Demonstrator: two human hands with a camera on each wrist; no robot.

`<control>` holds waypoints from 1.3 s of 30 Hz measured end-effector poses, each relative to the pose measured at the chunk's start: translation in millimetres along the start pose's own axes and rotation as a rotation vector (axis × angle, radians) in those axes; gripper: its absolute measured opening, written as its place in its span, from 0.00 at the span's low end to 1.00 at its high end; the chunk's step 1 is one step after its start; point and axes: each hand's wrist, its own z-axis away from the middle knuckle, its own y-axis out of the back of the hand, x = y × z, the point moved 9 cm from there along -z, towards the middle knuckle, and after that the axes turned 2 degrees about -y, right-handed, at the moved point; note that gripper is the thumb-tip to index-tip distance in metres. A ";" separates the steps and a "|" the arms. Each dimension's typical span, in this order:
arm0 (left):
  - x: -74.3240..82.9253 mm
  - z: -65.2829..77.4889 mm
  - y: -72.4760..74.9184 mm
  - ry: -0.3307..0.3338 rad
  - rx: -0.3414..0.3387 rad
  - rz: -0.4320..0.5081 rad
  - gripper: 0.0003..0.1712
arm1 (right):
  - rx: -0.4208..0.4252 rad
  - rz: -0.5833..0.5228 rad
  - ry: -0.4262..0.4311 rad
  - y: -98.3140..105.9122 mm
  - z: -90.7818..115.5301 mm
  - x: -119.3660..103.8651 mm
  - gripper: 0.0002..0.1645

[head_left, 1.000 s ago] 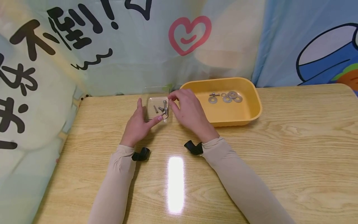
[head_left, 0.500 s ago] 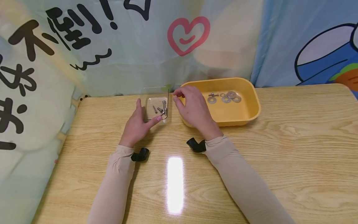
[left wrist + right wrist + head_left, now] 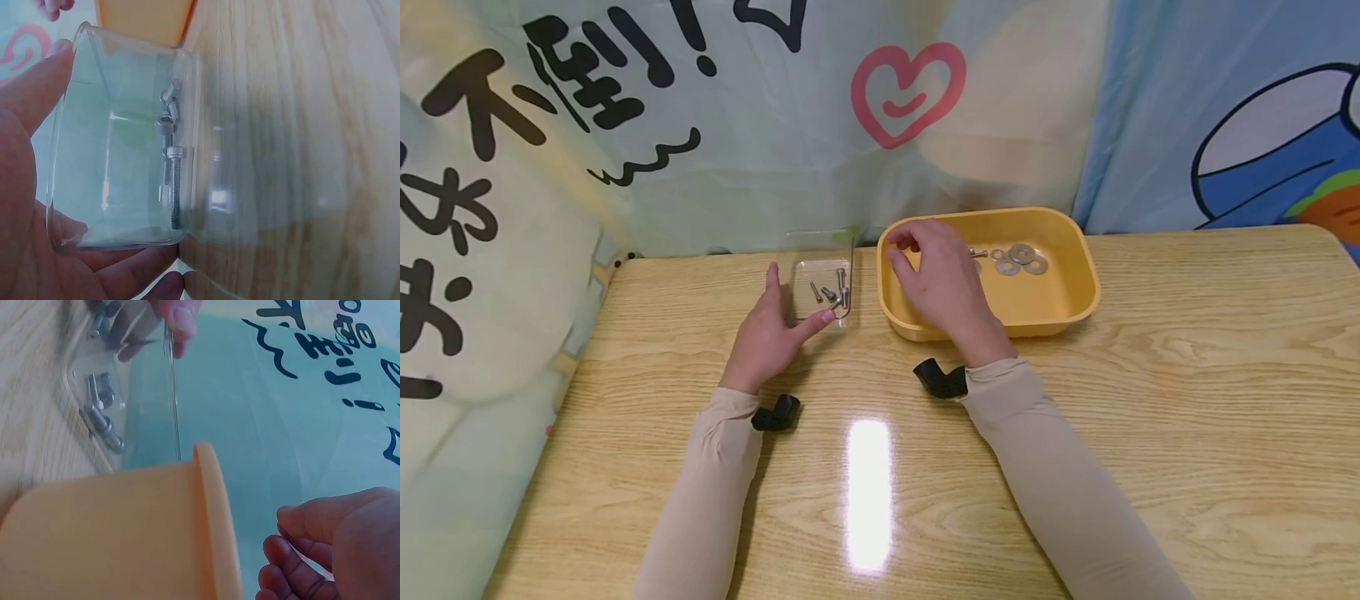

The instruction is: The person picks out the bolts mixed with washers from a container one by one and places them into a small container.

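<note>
A clear plastic box (image 3: 808, 320) stands on the table with several metal screws (image 3: 175, 187) lying on its bottom. My left hand (image 3: 762, 340) grips this box, its thumb at the near side and its fingers along the left. Over the left part of a yellow bin (image 3: 1026, 315) hovers my right hand (image 3: 946, 282). Its fingers are loosely bent, and the right wrist view shows nothing between thumb and fingertips. Several flat washers (image 3: 1022, 253) and a few screws (image 3: 979, 253) lie in the bin, partly covered by that hand.
The wooden table (image 3: 1187, 375) reaches back to a printed cloth (image 3: 760, 192) that hangs right behind the box and bin. The bin's raised rim (image 3: 215, 519) stands between the right hand and the box. A black wrist camera mount (image 3: 942, 379) sits on each wrist.
My right hand has moved right, from beside the clear box to above the yellow bin. My left hand and the box have stayed in place.
</note>
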 end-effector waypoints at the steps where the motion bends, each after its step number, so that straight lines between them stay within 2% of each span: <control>1: 0.1 0.2 0.0 0.001 0.000 0.000 0.67 | 0.004 0.001 -0.001 1.3 -0.4 1.5 0.10; 18: -0.5 -0.8 -0.3 0.007 -0.006 -0.012 0.67 | 0.001 0.006 -0.081 17.0 -3.6 29.3 0.14; 31: -0.6 -1.2 -0.7 0.002 -0.006 -0.011 0.67 | -0.077 0.045 -0.122 16.5 -5.8 47.7 0.19; 39: -0.6 -1.0 -0.7 0.000 -0.008 -0.010 0.67 | -0.148 0.049 -0.217 15.2 -5.1 64.9 0.24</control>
